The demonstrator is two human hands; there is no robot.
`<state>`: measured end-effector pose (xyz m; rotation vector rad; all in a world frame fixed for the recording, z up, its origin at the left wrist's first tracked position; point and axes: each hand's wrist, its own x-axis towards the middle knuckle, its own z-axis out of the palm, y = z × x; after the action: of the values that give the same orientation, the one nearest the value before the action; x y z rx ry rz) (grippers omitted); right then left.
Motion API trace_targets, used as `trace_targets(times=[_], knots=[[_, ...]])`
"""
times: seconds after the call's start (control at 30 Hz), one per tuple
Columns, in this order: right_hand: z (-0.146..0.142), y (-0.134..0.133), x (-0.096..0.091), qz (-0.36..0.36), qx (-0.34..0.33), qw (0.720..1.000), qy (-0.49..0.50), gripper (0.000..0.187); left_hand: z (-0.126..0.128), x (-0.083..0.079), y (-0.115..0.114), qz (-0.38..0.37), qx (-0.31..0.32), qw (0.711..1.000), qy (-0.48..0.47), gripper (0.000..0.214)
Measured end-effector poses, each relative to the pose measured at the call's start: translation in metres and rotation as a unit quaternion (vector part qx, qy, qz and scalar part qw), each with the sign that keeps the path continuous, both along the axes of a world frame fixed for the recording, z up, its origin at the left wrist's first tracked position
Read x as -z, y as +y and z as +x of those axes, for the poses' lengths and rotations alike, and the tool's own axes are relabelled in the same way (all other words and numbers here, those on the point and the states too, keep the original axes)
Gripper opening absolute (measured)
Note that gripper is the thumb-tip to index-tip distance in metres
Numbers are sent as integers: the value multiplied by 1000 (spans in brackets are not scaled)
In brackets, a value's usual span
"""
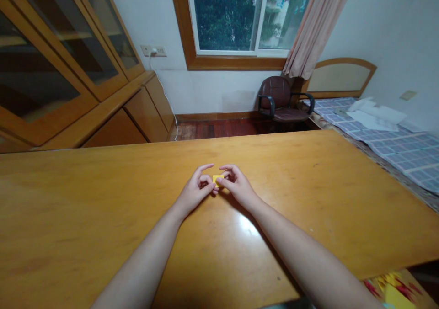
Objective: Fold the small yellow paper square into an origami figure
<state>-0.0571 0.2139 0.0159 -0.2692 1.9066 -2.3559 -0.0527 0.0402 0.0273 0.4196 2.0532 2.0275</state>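
A small yellow folded piece of paper [217, 179] sits between my two hands at the middle of the wooden table [103, 199]. My left hand [197, 191] pinches its left side with thumb and fingers, the index finger arched above it. My right hand [236, 185] pinches its right side, fingers curled over the paper. Both forearms reach in from the near edge. Most of the paper is hidden by my fingertips.
A wooden cabinet with glass doors [61, 71] stands at the left. A dark office chair [281, 99] stands under the window behind the table. A bed with a checked cover [394, 144] lies at the right. Red and yellow paper [394, 288] shows at the bottom right.
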Motion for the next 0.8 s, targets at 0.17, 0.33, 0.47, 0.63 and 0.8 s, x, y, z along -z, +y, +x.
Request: trace_targets(times=[0.17, 0.33, 0.47, 0.63, 0.8], knots=[[1, 0, 1, 0, 29, 1000, 9, 29, -1, 1, 0, 2, -1, 1000, -3, 58], [1, 0, 2, -14, -1, 1000, -2, 36, -1, 0, 1, 24, -13, 1000, -14, 59], [1, 1, 1, 8, -1, 1000, 0, 34, 0, 1, 0, 18, 2, 1000, -12, 60], [2, 2, 2, 17, 24, 999, 16, 27, 0, 1, -1, 31, 22, 999, -11, 57], [3, 1, 0, 13, 23, 1000, 17, 27, 0, 1, -2, 32, 24, 999, -13, 55]])
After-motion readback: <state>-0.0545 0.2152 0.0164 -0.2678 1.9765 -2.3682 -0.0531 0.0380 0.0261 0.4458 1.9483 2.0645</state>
